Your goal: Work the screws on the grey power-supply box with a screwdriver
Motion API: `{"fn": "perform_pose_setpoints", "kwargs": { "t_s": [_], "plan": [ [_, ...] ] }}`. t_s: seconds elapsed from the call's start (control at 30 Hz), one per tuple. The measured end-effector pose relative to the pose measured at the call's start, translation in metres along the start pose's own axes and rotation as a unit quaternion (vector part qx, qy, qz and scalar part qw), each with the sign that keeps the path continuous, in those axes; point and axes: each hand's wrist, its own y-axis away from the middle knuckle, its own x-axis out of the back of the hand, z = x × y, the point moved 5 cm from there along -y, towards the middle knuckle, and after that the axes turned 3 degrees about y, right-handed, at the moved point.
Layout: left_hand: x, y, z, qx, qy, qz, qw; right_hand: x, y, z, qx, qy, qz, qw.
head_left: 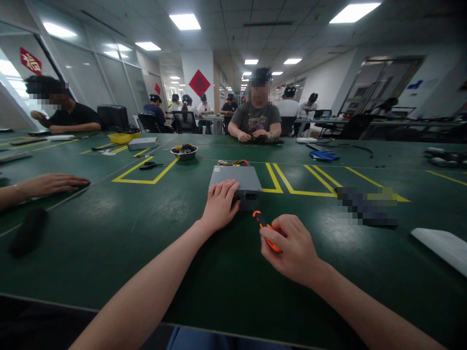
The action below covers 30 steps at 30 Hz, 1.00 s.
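A grey metal computer power supply (pixel 242 175) lies on the green table in front of me, its bundle of wires (pixel 239 163) at the far side. My left hand (pixel 221 206) grips its near left part, fingers over the top and thumb against the near face. My right hand (pixel 292 248) is closed around an orange and black screwdriver (pixel 261 221). The thin shaft points up and left to the supply's near face, beside a dark socket (pixel 250 196). Whether the tip sits in a screw is too small to tell.
Beyond are a metal bowl (pixel 184 151) with yellow-handled tools, a yellow tray (pixel 124 137), a grey box (pixel 142 143) and blue gloves (pixel 324 155). A white object (pixel 443 248) lies right. Another person's hand (pixel 54 183) rests at left; a co-worker (pixel 255 114) sits opposite.
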Motion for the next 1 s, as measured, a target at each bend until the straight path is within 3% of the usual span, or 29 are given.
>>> {"fn": "perform_pose_setpoints", "kwargs": {
  "t_s": [0.3,0.5,0.63,0.87,1.0],
  "plan": [
    [0.000,0.000,0.000,0.001,0.005,0.000,1.000,0.006,-0.001,0.012,-0.081,-0.034,0.020,0.996],
    [0.000,0.000,0.000,0.003,0.003,0.002,1.000,0.002,-0.001,0.001,0.004,-0.019,0.007,1.000],
    [0.000,0.000,0.000,0.003,0.000,0.002,1.000,0.000,0.000,-0.004,0.026,0.007,-0.009,1.000],
    [0.001,0.000,0.000,0.003,0.001,-0.001,1.000,-0.001,-0.001,-0.002,0.011,0.011,0.016,1.000],
    [0.001,0.000,0.001,0.003,0.005,0.001,1.000,-0.007,0.001,-0.005,0.020,0.005,-0.017,1.000]
  ]
}}
